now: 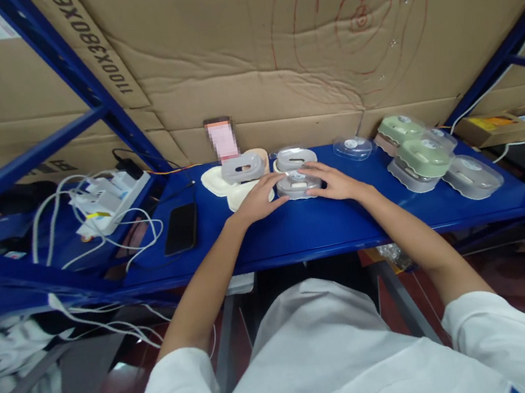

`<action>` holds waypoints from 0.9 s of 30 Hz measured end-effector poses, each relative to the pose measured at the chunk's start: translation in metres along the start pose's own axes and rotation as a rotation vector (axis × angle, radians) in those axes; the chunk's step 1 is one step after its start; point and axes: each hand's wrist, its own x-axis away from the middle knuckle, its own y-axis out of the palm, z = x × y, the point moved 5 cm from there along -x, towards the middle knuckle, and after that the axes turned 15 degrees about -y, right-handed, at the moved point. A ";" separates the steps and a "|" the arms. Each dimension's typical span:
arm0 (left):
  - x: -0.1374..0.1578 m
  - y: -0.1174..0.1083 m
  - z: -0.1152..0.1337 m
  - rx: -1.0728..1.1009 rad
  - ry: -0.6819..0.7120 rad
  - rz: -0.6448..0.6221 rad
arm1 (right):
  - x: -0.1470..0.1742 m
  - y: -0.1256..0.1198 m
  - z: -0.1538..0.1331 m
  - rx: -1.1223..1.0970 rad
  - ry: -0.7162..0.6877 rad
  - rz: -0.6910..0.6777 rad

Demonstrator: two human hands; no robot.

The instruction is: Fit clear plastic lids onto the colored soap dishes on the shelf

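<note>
Two hands meet on a small clear plastic box (297,184) near the middle of the blue shelf (299,230). The left hand (259,200) lies at its left side, fingers stretched together toward it and touching its edge; the right hand (332,181) covers its right side with fingers laid flat and slightly spread. Whether either hand truly grips the box is hard to say, since the fingertips hide its edges and the box is small in view. It looks see-through and greyish, rounded, with a pale insert or label showing through the top.

Just behind it sits a second clear box (294,157), and to the left a grey box (242,167) resting on cream-coloured lids (219,182), partly hidden by the left hand. A blurred-out pink object (223,140) stands against the cardboard wall (297,48). Farther right lie a loose clear lid (353,147) and a cluster of green boxes (413,143) in clear shells. To the left, a black phone (181,228) lies flat, beside a white power strip (104,196) with tangled cables, their ends cut off by the shelf frame.
</note>
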 end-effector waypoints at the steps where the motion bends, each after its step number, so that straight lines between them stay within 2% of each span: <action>1: 0.000 0.001 0.000 0.001 -0.002 -0.001 | 0.001 0.001 0.002 0.004 0.006 -0.011; 8: -0.001 0.004 -0.001 0.004 0.001 -0.003 | 0.003 0.003 0.004 -0.005 0.023 -0.050; 14: -0.002 0.005 0.001 0.010 0.012 0.005 | -0.001 -0.001 0.005 0.029 -0.018 0.000; 17: -0.002 0.006 0.002 0.006 -0.018 -0.005 | 0.004 -0.017 0.035 0.160 0.084 0.102; 20: -0.002 0.006 0.003 0.000 -0.033 -0.011 | 0.025 -0.038 0.082 0.370 0.362 0.250; 23: -0.002 0.006 0.004 -0.002 -0.035 -0.013 | 0.046 -0.045 0.118 0.441 0.578 0.264; 25: -0.003 0.006 0.004 0.000 -0.043 -0.011 | 0.049 -0.043 0.125 0.418 0.566 0.223; 27: -0.003 0.006 0.003 -0.002 -0.052 -0.010 | 0.043 -0.039 0.121 0.372 0.468 0.194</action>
